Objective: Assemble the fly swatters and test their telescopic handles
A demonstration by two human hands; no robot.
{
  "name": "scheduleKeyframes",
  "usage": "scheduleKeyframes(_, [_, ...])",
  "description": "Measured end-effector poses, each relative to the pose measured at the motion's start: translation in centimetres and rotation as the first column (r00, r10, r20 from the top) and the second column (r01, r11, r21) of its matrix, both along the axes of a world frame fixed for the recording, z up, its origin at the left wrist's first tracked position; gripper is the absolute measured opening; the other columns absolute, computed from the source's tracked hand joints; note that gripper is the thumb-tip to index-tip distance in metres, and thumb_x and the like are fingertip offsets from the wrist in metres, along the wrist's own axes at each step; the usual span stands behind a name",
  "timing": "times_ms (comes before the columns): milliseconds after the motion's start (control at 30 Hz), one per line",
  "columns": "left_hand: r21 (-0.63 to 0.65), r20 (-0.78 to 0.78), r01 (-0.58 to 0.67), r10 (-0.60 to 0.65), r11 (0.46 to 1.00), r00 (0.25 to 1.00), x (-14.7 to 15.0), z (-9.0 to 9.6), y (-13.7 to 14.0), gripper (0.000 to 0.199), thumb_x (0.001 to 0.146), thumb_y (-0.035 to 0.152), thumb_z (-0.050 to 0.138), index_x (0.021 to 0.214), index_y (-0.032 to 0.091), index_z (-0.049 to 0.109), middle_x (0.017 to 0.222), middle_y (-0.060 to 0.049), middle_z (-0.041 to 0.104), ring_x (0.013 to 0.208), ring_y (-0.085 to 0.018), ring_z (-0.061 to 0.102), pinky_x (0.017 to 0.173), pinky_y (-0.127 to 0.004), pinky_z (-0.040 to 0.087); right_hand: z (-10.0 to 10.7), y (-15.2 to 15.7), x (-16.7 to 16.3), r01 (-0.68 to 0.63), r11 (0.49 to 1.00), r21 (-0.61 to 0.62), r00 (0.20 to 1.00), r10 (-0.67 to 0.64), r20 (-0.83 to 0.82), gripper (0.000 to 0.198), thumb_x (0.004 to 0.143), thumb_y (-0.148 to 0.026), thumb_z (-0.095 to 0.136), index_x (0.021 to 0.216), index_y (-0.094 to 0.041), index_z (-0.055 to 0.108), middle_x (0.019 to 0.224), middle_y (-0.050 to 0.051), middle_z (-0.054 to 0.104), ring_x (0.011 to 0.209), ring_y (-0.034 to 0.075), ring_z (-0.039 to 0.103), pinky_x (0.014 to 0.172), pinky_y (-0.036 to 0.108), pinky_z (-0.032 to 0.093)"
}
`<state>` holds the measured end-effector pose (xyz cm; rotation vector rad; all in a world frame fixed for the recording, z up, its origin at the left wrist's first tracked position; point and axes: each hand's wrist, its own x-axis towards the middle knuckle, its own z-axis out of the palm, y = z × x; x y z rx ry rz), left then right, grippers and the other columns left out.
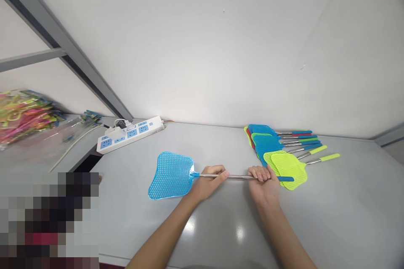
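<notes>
A blue fly swatter (172,175) lies crosswise in front of me, its perforated head to the left and its blue grip to the right. My left hand (211,181) is closed around the metal rod near the head. Farther along, my right hand (263,183) wraps the rod just short of the blue grip, whose end sticks out past the palm. The rod between my hands is bare metal. Beside my right hand, a yellow-green fly swatter (290,168) tops a fanned pile, partly behind the blue grip.
The pile holds several more blue fly swatters (265,147), handles pointing right, near the wall. A white power strip (132,134) with plugs sits at the back left of the grey table (126,210). Bagged colourful items (31,117) lie far left. The lower-left corner is pixelated.
</notes>
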<state>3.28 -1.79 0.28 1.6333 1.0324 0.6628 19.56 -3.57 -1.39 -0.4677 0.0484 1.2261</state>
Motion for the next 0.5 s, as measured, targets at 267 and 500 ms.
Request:
scheduleKeyframes(267, [-0.051,0.097,-0.068,0.072,0.996,0.993,-0.6,-1.5,0.5,0.028,0.074,0.039,0.043,0.061,0.016,0.048,0.047,0.005,0.037,0.047,-0.008,0.035,0.047,-0.02,0.025,-0.1,0.2,0.8,0.049,0.999,-0.011,0.995,-0.05,-0.082,0.033,0.072,-0.014,0.039,0.051,-0.017,0.014,0.04,-0.008,0.021,0.034,0.004,0.026,0.04,0.018,0.029])
scheduleKeyframes(500, [-0.031,0.146,-0.251,0.253,0.967,0.956,-3.4,-1.9,2.6,0.027,0.076,0.04,0.04,0.066,0.017,0.05,0.049,0.005,0.043,0.047,-0.009,0.039,0.053,-0.022,0.032,0.6,0.5,1.2,0.108,0.99,-0.096,0.974,-0.125,-0.187,0.026,0.071,-0.013,0.036,0.052,-0.017,0.018,0.041,-0.008,0.024,0.035,0.005,0.027,0.041,0.02,0.03])
